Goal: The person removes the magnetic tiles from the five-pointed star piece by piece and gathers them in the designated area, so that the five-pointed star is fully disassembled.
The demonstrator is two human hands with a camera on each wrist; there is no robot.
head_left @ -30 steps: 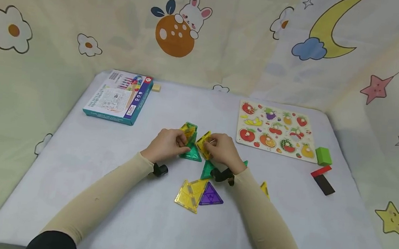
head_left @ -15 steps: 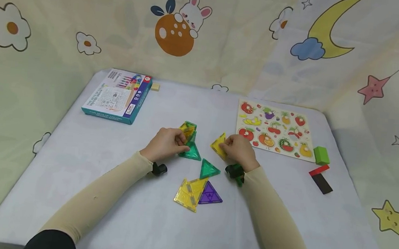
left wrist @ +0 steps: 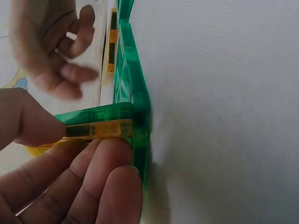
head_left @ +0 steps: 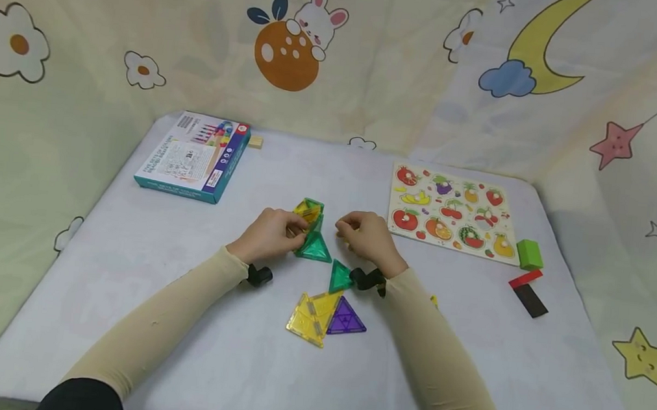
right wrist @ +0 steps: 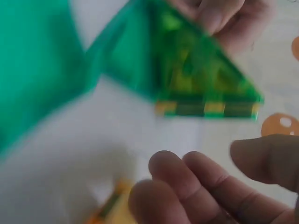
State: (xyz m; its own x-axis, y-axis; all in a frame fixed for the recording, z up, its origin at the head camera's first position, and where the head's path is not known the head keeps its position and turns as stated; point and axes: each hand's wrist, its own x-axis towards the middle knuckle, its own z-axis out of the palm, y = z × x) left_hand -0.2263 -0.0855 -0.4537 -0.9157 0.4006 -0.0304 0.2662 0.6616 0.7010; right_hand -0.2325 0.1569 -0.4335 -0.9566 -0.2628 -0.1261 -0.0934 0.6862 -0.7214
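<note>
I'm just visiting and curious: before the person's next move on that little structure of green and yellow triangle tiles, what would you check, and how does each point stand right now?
1. Left hand has a grip on the tile structure: ok; the left wrist view shows fingers pinching a yellow tile edge.
2. Right hand free: ok; its fingers are curled beside the structure and hold nothing.
3. Spare tiles within reach: ok; green triangle tile, yellow tiles and purple triangle tile lie flat nearby.
4. Structure standing firmly: cannot tell; the left hand hides its joints.
5. Fruit puzzle board clear of the work: ok.
</note>
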